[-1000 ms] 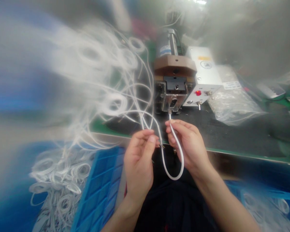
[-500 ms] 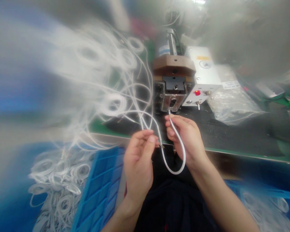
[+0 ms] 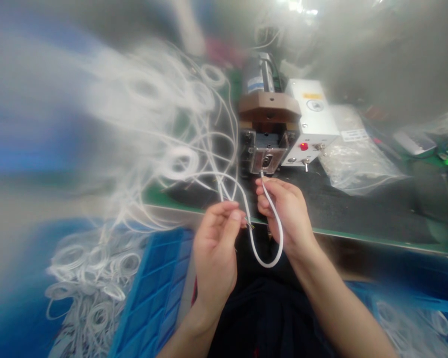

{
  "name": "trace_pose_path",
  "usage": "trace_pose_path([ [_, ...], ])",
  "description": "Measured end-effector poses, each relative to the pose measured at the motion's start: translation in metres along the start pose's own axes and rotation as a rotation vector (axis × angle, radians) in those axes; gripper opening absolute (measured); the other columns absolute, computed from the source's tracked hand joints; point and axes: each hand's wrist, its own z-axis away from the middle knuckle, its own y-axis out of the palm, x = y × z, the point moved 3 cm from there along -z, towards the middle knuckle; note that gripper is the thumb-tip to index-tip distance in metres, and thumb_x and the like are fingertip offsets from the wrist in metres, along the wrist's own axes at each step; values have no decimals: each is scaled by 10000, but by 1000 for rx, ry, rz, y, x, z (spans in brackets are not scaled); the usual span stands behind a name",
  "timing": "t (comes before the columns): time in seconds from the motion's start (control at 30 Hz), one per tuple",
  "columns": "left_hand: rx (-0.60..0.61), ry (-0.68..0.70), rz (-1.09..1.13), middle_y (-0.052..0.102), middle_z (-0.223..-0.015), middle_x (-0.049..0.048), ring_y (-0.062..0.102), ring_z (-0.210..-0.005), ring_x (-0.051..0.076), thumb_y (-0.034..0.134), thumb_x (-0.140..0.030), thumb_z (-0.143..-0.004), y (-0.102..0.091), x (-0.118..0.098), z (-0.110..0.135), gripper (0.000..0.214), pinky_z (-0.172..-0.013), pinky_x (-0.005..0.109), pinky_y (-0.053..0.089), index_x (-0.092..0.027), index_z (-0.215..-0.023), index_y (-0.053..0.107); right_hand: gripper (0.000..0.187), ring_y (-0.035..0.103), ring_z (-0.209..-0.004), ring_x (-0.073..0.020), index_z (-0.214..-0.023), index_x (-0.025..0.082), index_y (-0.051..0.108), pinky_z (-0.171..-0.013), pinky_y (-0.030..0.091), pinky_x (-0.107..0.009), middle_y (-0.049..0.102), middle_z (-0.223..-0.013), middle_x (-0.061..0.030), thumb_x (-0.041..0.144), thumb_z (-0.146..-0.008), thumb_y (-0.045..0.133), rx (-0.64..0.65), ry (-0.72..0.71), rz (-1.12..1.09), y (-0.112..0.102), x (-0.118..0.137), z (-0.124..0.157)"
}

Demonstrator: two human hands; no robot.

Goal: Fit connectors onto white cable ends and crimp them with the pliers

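My right hand [image 3: 285,206] pinches a white cable [image 3: 280,228] just below the clear guard [image 3: 259,161] of a bench machine [image 3: 269,107]. The cable's tip goes up into the opening under that guard. From my fingers the cable hangs in a U-shaped loop, then climbs left toward the coils. My left hand [image 3: 222,233] is closed, thumb against fingertips, beside the loop. Thin bare-ended wires [image 3: 251,226] poke out from its fingertips; the rest of what they belong to is hidden by the fingers.
Many white cable coils [image 3: 179,161] lie tangled on the bench at left. A white control box [image 3: 313,119] with a red light adjoins the machine; a clear plastic bag [image 3: 358,166] lies right of it. Blue crates [image 3: 153,293] holding coiled cables stand below the bench on both sides.
The black block behind the machine's clear guard has shifted down or back. The view has tilted slightly. Both hands keep nearly the same place and grip.
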Motion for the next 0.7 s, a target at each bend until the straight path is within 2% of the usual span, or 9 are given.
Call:
trace_pose_path([
  [0.27,6,40,-65,734,-890,17,694,-825,138,810,-290,-970,-2,-3,5,182,-789,226,559,-203,-1121,759,115,441,-482,-44,-838,108,768,-396,262,-156,628,-694,2,214,-861,807,64,49,28,-9,-1,8],
  [0.37,10,66,-112,742,-914,23,702,-828,149,800,-310,-973,-4,-5,8,205,-772,236,574,-204,-1140,747,181,442,-470,-44,-859,118,775,-411,271,-171,631,-686,10,281,-885,848,109,86,54,-18,-4,28],
  [0.47,35,63,-149,745,-921,16,707,-833,144,785,-312,-990,-2,-5,10,197,-761,223,578,-213,-1154,736,233,468,-493,-38,-873,138,777,-462,326,-168,632,-687,25,351,-943,842,113,49,131,-30,-4,54],
  [0.57,101,45,-167,767,-985,25,716,-875,139,773,-317,-1007,4,-5,14,187,-807,219,587,-216,-1162,748,254,506,-530,-38,-869,168,755,-518,375,-165,655,-711,34,385,-986,819,105,-19,245,-40,-3,76],
  [0.7,205,31,-184,799,-1096,29,737,-945,135,744,-330,-1037,14,-9,20,225,-900,222,593,-254,-1249,757,256,519,-541,-52,-855,199,728,-520,380,-172,650,-695,46,395,-996,811,106,-52,316,-45,0,93],
])
